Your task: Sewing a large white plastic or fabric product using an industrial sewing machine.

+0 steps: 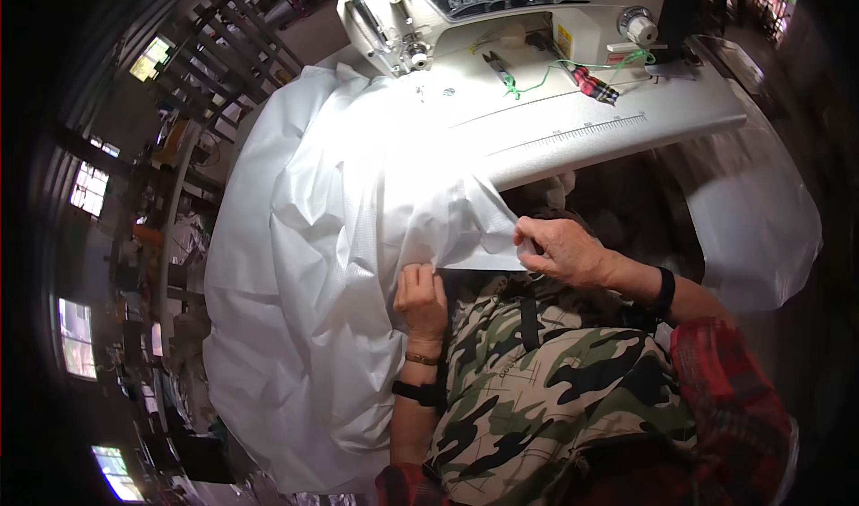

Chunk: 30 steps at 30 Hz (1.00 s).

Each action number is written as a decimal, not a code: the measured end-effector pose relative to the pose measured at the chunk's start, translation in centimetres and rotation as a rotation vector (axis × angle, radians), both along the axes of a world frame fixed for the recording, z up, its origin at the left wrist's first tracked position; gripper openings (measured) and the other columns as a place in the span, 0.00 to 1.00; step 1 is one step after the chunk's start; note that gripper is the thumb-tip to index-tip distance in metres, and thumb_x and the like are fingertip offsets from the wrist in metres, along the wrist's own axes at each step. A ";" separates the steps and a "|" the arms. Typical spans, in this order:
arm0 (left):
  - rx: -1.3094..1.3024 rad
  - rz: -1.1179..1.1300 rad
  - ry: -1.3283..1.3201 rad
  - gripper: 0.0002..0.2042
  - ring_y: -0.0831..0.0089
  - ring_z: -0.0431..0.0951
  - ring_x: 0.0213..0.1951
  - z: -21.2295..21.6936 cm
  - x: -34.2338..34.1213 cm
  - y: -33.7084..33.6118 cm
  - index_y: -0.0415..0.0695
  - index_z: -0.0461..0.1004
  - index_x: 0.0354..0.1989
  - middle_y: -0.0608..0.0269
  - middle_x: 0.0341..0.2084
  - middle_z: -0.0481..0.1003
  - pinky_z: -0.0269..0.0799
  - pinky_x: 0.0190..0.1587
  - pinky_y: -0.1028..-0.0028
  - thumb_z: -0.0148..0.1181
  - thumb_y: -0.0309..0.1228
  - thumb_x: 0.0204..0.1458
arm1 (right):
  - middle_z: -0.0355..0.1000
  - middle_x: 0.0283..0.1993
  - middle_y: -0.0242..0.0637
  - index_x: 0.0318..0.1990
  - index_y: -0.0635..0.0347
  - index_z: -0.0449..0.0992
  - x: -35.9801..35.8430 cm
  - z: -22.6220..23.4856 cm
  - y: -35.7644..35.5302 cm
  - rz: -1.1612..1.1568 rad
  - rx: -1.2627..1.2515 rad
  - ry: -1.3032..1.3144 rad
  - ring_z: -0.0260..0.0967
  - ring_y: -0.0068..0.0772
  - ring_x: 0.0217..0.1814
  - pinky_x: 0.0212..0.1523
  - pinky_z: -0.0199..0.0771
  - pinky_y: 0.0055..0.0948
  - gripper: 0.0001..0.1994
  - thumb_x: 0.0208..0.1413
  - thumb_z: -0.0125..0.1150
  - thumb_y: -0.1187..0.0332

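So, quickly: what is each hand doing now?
Left hand: closed on the white fabric edge.
Right hand: pinching the same fabric edge.

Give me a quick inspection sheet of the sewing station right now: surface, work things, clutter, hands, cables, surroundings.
Surface: white sewing table, ruler scale along its front edge.
Job's things: white fabric heaped over the table's left side and hanging down; sewing machine at the back.
Clutter: snips and a plaid scrap on the machine bed.
Grips: left hand and right hand both pinch the fabric's edge at the table front.
Cables: nothing seen; only green thread.
Surroundings: dim workshop, windows at left.
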<state>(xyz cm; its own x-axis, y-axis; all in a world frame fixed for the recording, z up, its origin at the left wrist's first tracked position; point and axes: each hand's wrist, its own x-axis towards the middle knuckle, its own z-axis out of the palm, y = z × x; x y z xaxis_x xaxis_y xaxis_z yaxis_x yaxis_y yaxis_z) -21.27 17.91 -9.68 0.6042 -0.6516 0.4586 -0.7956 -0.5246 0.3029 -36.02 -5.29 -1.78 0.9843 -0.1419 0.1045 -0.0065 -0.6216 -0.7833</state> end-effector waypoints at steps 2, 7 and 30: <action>-0.150 -0.043 0.083 0.05 0.52 0.73 0.36 -0.1 0.8 0.5 0.40 0.72 0.33 0.52 0.32 0.72 0.70 0.38 0.62 0.60 0.26 0.51 | 0.72 0.32 0.46 0.43 0.63 0.69 -0.3 -0.2 0.6 0.010 0.006 -0.072 0.73 0.42 0.33 0.36 0.73 0.35 0.10 0.55 0.59 0.71; -0.336 -0.119 1.086 0.02 0.80 0.74 0.30 6.1 -0.8 4.3 0.39 0.72 0.34 0.66 0.29 0.77 0.67 0.33 0.79 0.59 0.22 0.54 | 0.73 0.33 0.48 0.43 0.64 0.68 -0.6 1.1 0.8 0.092 0.054 -0.162 0.75 0.50 0.36 0.38 0.74 0.39 0.10 0.55 0.58 0.74; -0.296 -0.018 0.536 0.05 0.83 0.71 0.25 10.1 -4.5 -1.1 0.34 0.72 0.37 0.63 0.22 0.76 0.67 0.28 0.77 0.59 0.23 0.55 | 0.74 0.34 0.44 0.44 0.67 0.70 1.1 4.5 4.1 0.252 0.215 -0.197 0.76 0.38 0.36 0.39 0.75 0.32 0.09 0.55 0.57 0.78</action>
